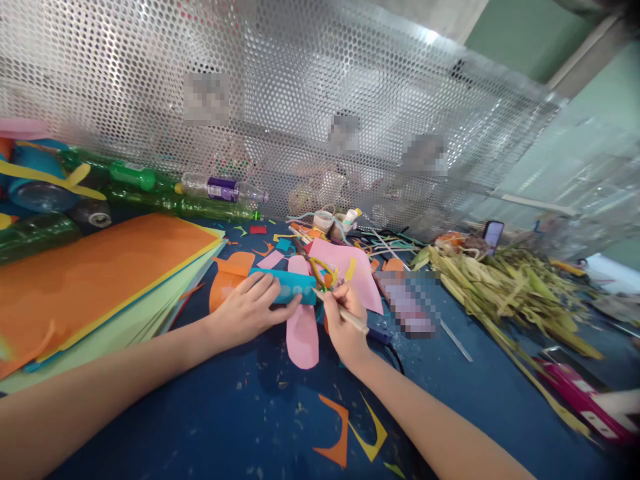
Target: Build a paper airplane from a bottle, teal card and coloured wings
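A blue paper-covered tube (295, 287) lies on its side, with orange paper (225, 283) at its left end and a long pink paper strip (303, 337) beneath it. My left hand (253, 303) rests over the tube's left part, its fingers curved on the blue surface and holding it. A pale pen-like stick (353, 319) is pinched in my right hand (345, 320), its tip at the tube's right end. Faint light marks show on the blue paper. Behind my right hand lies a pink sheet (367, 273).
Stacked coloured paper (120, 273) lies at left, with plastic bottles (220, 189) behind. Orange (341, 433) and yellow scraps (375, 440) lie in front. Dried husks (500, 280), a blurred phone-like object (410, 303) and a magenta object (580, 400) are at right. Perforated metal (280, 100) stands behind.
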{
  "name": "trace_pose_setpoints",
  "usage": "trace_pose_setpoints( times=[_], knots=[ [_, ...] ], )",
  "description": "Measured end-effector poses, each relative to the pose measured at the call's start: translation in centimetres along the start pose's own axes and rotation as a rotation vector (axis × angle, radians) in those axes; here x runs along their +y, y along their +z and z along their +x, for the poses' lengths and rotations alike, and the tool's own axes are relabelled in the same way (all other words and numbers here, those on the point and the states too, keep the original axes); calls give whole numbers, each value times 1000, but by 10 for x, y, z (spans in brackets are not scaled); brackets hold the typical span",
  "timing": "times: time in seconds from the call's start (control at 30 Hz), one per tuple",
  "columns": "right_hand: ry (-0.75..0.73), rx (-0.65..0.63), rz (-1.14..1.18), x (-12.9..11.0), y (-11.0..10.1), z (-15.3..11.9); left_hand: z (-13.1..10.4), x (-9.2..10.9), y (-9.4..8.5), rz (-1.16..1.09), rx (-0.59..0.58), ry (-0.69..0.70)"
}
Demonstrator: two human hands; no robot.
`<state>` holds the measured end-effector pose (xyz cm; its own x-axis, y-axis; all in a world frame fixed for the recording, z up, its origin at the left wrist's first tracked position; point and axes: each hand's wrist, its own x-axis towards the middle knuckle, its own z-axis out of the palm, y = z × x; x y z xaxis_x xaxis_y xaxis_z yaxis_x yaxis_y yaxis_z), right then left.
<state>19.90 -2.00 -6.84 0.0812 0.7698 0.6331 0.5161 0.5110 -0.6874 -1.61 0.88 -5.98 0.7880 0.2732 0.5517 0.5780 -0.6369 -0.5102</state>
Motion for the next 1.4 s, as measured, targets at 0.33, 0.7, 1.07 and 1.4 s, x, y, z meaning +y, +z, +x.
trace_pose_setpoints(
  times=[0.33, 0.7, 1.07, 1.4],
  knots=[
    [3, -29, 43, -3, 0, -1, 0, 0, 0, 6, -5, -4],
    [13, 14, -12, -3, 0, 1, 1, 0, -2, -39, 6, -12],
    [-3, -14, 20, -6, 0, 0, 1, 0, -1, -8, -1, -5],
    [-18, 0, -8, -9, -1, 0, 1, 0, -1, -23, 2, -6]
  ],
)
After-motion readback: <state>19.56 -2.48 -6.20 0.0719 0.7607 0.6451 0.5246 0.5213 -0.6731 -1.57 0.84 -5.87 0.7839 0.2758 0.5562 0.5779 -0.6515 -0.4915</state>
